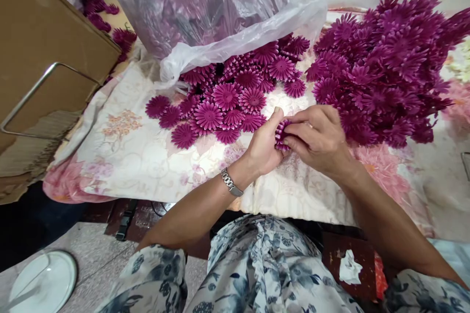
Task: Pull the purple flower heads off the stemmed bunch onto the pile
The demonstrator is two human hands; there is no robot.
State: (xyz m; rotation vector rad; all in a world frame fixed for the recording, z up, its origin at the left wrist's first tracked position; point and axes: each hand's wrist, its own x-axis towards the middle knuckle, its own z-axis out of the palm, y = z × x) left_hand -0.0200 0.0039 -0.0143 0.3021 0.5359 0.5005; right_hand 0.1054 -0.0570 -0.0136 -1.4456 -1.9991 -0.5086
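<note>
My left hand (pixel 265 144) and my right hand (pixel 318 138) meet over the table's front edge, both closed on a purple plastic flower piece (pixel 281 133) pinched between the fingers. A metal watch (pixel 231 182) sits on my left wrist. Just beyond the hands lie several flat purple flower heads (pixel 223 102) spread on the floral cloth (pixel 139 156). To the right rises a big heap of purple flowers (pixel 385 63), close against my right hand.
A clear plastic bag (pixel 220 14) full of purple flowers stands at the back. A cardboard box (pixel 40 44) with a metal handle is at the left. On the floor lie a white plate (pixel 44 281) and a crumpled paper (pixel 349 268).
</note>
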